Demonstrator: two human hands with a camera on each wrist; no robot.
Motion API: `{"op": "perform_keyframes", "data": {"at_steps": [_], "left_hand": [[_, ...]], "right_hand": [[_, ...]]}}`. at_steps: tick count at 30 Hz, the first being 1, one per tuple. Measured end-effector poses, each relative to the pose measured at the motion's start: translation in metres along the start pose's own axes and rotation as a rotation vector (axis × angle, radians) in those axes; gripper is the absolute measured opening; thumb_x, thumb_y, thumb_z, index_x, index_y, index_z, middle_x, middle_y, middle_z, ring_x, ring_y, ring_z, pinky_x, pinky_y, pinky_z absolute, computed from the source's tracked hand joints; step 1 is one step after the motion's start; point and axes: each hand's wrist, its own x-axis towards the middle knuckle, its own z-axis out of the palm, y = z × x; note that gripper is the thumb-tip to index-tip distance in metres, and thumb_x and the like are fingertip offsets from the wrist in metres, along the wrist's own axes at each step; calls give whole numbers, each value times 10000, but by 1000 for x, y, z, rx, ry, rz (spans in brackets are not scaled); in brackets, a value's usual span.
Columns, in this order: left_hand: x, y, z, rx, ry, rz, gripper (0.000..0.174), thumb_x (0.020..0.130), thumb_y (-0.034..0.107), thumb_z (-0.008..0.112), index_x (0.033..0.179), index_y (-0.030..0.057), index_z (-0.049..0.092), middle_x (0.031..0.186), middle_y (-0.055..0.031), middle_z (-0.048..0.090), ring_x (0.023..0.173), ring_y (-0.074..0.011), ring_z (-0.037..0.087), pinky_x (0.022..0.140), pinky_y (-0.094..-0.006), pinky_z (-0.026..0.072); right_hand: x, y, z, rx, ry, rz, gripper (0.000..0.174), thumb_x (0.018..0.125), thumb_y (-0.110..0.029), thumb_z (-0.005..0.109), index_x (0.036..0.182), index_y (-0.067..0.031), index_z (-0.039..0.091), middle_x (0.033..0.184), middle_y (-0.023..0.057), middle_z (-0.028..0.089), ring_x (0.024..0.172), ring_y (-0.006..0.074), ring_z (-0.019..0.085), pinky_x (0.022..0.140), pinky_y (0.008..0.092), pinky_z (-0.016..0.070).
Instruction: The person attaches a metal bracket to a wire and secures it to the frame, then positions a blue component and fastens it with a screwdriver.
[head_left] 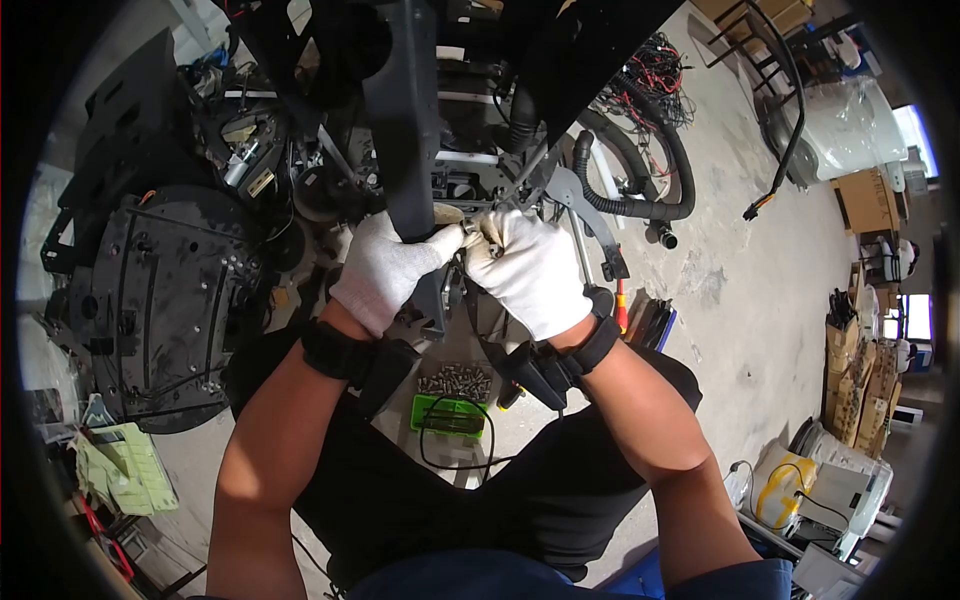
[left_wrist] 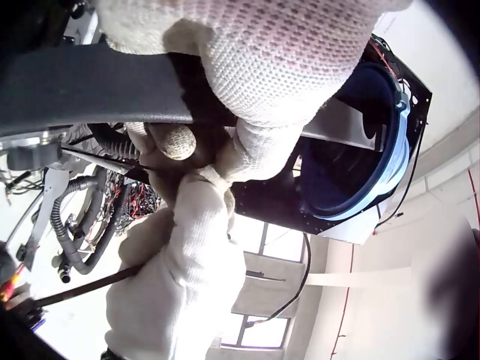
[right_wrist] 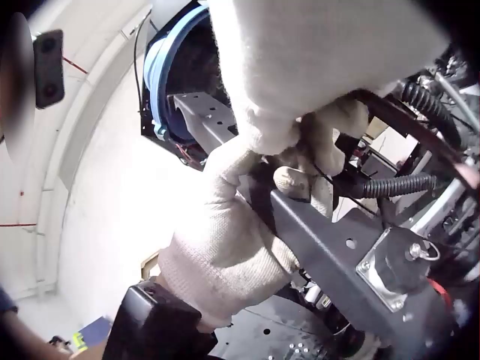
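Observation:
A white knit glove covers each hand. My left hand (head_left: pixel 388 265) wraps round a dark metal beam (head_left: pixel 408 150), its thumb reaching toward the other hand. Against the beam's right side, my right hand (head_left: pixel 530 268) curls its fingers and pinches a small part, mostly hidden by the gloves; I cannot tell what it is. In the right wrist view a thin black cord runs from beside the fingertips across the beam (right_wrist: pixel 315 236). The left wrist view has both gloves meeting at the beam's edge (left_wrist: pixel 90 86).
Between the legs, a green box (head_left: pixel 447 416) stands beside a pile of metal fasteners (head_left: pixel 455 382). Ribbed black hose (head_left: pixel 640 205) and tangled wires (head_left: pixel 655 80) lie to the right. A large dark panel (head_left: pixel 160 310) is at the left. A red-handled screwdriver (head_left: pixel 621 305) lies near the right wrist.

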Motion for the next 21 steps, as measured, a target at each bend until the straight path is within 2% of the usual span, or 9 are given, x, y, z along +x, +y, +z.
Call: {"op": "perform_keyframes", "data": {"at_steps": [7, 12, 16, 21], "left_hand": [[3, -7, -5, 26, -3, 13, 187, 861, 105, 590, 997, -13, 641, 850, -13, 640, 767, -83, 579, 713, -231, 456], [9, -12, -10, -59, -93, -148, 212, 895, 161, 558, 1002, -3, 638, 843, -15, 634, 768, -77, 571, 704, -233, 455], [9, -19, -8, -116, -53, -105, 227, 899, 154, 555, 1039, -18, 605, 849, -25, 617, 763, -89, 564, 692, -241, 454], [6, -15, -3, -156, -115, -38, 264, 918, 126, 518, 1121, -42, 526, 857, -45, 594, 762, -110, 554, 700, -254, 456]], "right_hand": [[1, -1, -5, -79, -55, -18, 142, 787, -222, 574, 744, -95, 620, 668, 125, 580, 587, 295, 595, 523, 363, 479], [0, 1, -6, -54, -94, -5, 152, 787, -235, 573, 742, -96, 614, 673, 122, 581, 593, 293, 598, 525, 365, 480], [-1, 3, -3, 3, -46, 19, 157, 779, -236, 584, 721, -93, 608, 659, 129, 576, 592, 294, 598, 522, 369, 478], [-2, 6, -1, 20, 0, 17, 155, 773, -223, 590, 700, -86, 602, 649, 136, 573, 578, 300, 593, 510, 371, 474]]}}
